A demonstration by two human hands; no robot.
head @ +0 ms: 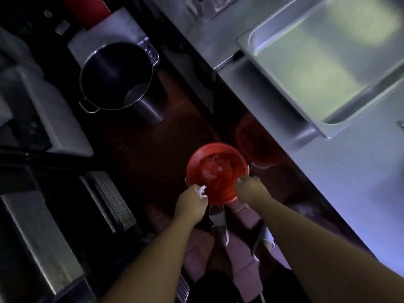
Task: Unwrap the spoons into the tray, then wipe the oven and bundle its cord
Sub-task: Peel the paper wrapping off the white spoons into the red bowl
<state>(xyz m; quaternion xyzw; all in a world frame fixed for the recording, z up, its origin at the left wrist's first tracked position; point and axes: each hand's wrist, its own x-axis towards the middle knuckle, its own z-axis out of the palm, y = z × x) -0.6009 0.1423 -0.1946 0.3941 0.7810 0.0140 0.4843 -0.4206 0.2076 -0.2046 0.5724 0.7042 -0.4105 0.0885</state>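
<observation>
A red bucket stands on the dark floor below me, with pale crumpled wrapper scraps lying inside it. My left hand hovers over the bucket's near-left rim and pinches a white wrapper scrap. My right hand is over the near-right rim with its fingers curled; a small pale bit shows at its fingertips, too blurred to identify. A steel tray sits on the counter at the upper right. No spoons, oven or cord can be made out.
A tall steel pot stands on the floor at the upper left. Steel shelving and stacked trays line the left side. The steel counter runs along the right. My feet in sandals are just behind the bucket.
</observation>
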